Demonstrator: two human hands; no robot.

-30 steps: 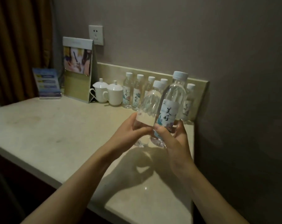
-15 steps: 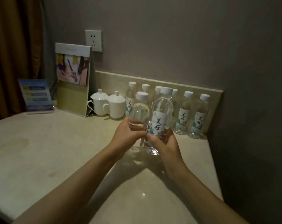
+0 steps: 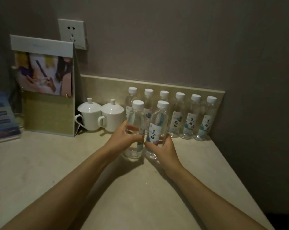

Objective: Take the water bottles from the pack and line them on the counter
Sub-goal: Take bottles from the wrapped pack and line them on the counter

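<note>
Two clear water bottles with white caps stand side by side on the counter point(image 3: 61, 165). My left hand point(image 3: 122, 138) grips the left bottle point(image 3: 135, 118) around its lower body. My right hand point(image 3: 162, 148) grips the right bottle point(image 3: 159, 120), whose label faces me. Both bottle bases look to be touching the counter. Behind them, a row of several matching bottles point(image 3: 192, 120) stands along the low backsplash point(image 3: 107, 87). No pack is in view.
Two white lidded cups point(image 3: 100, 117) stand left of the bottle row. A standing card folder point(image 3: 46, 87) and a blue leaflet holder point(image 3: 1, 118) are further left. A wall socket point(image 3: 72, 33) is above. The counter ends at the wall on the right.
Both hands have lowered the two bottles from mid-air and moved them back toward the row, setting them down on the counter. The view has shifted closer and to the right.
</note>
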